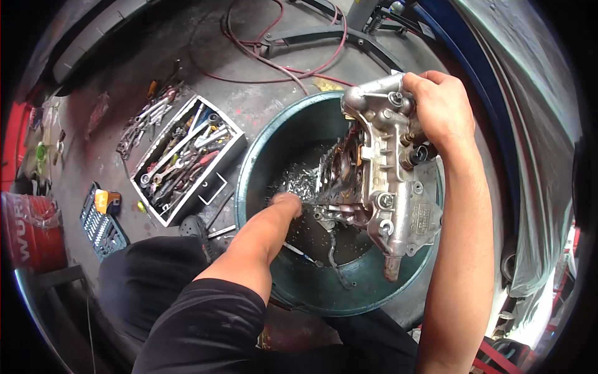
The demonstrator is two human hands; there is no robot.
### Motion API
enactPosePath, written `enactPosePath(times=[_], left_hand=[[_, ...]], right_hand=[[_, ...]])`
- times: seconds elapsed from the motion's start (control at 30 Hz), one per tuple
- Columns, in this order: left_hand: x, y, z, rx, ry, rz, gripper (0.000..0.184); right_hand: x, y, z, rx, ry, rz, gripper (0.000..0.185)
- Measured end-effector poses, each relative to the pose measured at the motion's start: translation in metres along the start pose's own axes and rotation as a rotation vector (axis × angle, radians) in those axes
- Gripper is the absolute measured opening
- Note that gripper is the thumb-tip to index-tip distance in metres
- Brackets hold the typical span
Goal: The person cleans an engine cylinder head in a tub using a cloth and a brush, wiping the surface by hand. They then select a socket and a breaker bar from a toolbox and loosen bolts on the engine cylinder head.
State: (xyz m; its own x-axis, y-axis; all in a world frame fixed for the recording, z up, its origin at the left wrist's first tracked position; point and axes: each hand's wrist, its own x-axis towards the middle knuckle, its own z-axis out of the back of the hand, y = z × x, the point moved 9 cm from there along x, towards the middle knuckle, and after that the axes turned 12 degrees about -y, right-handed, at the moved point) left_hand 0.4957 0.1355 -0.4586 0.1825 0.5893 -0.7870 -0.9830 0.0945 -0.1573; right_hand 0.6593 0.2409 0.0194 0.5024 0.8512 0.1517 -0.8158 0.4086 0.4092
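A stained grey concrete floor (pixel 255 103) is spreading beyond the left hand (pixel 286 202), with a red cylindrical drum (pixel 43 234) standing well to that hand's left. Right of the right hand (pixel 442 109), a grey translucent plastic sheet (pixel 536 168) is draping down, catching light.

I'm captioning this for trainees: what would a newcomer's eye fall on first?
Probably the big metal engine part, gripped at its far end by the right hand over the round green tub. Inside the tub, a bright splash glitters beside the blurred left hand. On the floor left of the tub sits a crate crammed with tools.
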Motion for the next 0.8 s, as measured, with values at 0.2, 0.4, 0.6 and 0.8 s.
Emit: enactPosePath(times=[0.2, 0.4, 0.6, 0.8], left_hand=[[-0.059, 0.005, 0.060, -0.790, -0.432, 0.123, 0.025], [-0.211, -0.004, 0.126, -1.279, -1.299, -0.267, 0.030], [-0.289, -0.066, 0.162, -1.546, -1.330, -0.612, 0.069], [-0.236, -0.075, 0.114, -1.528, -1.149, -0.322, 0.069]], right_hand=[[0.003, 0.005, 0.002, -0.084, 0.002, 0.022, 0.043], [0.001, 0.013, -0.003, 0.125, -0.009, 0.093, 0.033], [0.009, 0.012, -0.009, 0.149, 0.049, 0.133, 0.028], [0.012, 0.000, -0.015, 0.176, 0.110, 0.036, 0.027]])
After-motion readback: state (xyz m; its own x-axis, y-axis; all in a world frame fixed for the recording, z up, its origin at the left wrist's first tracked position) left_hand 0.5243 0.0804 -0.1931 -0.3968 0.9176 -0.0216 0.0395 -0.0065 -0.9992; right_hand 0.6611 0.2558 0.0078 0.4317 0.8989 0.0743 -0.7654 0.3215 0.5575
